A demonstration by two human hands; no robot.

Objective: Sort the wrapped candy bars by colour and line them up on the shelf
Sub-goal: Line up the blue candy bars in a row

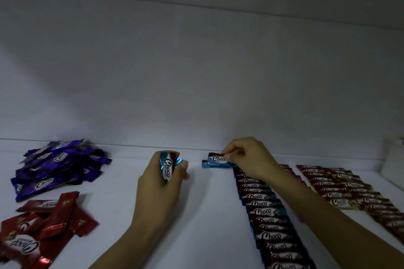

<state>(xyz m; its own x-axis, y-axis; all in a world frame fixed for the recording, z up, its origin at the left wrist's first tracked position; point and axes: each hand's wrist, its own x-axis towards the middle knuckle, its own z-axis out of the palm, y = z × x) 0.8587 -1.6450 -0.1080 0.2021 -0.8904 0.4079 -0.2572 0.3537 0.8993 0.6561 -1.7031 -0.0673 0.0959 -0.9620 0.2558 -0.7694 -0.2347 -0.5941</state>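
My left hand (160,183) grips a small stack of blue-wrapped Choco bars (168,165), held upright above the white shelf (196,203). My right hand (247,157) pinches one blue bar (218,158) at the far end of a long row of blue bars (269,214), resting it on the bar below. That row runs from the back wall toward me. To its right lies a second row of brown-red bars (341,190). A loose pile of purple bars (59,164) sits at the back left. In front of that pile lies a heap of red bars (43,227).
The shelf's white back wall (196,72) rises just behind the rows. A pale object (393,159) stands at the far right edge. Bare shelf lies between the left piles and the blue row.
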